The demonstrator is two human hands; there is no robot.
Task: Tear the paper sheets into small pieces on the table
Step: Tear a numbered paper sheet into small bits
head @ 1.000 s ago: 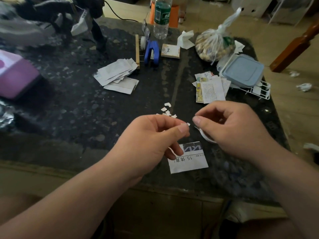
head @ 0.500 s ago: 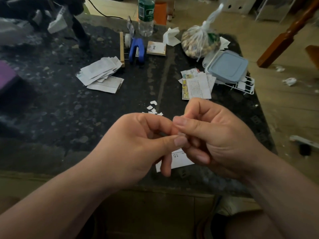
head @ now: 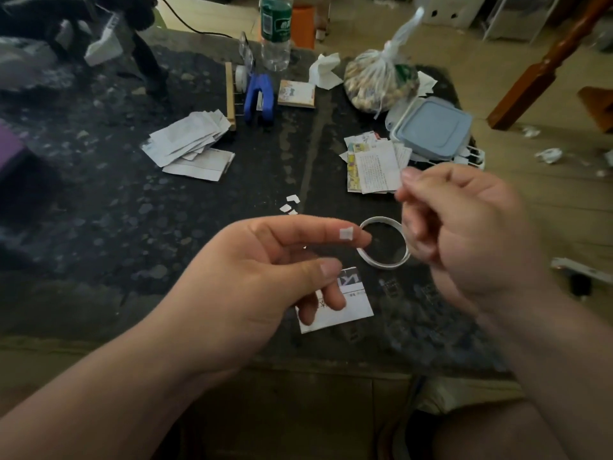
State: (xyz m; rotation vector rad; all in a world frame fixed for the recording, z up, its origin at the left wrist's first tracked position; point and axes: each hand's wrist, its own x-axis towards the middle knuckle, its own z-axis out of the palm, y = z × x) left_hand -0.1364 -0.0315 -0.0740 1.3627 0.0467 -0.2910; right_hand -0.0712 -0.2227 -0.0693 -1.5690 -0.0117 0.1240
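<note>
My left hand (head: 252,287) hovers over the dark table (head: 99,210) with its index finger stretched out and thumb apart. A tiny white scrap (head: 346,234) clings to that fingertip. My right hand (head: 464,234), slightly blurred, holds a thin paper strip (head: 381,220) curled into a loop between the hands. A printed sheet piece (head: 356,303) lies on the table under my left fingers. A few torn bits (head: 290,204) lie just beyond my left hand. Paper stacks sit at the left (head: 189,137) and right (head: 374,164).
At the back stand a blue-lidded container (head: 434,127) on a white rack, a tied bag of nuts (head: 378,84), a water bottle (head: 275,31), a blue tool (head: 258,101) and a small box (head: 296,93). The table's front edge runs below my wrists.
My hands were pressed together on the strip; they have now pulled apart. A small scrap has come off and sticks to my left index finger, and the strip hangs looped from my right hand.
</note>
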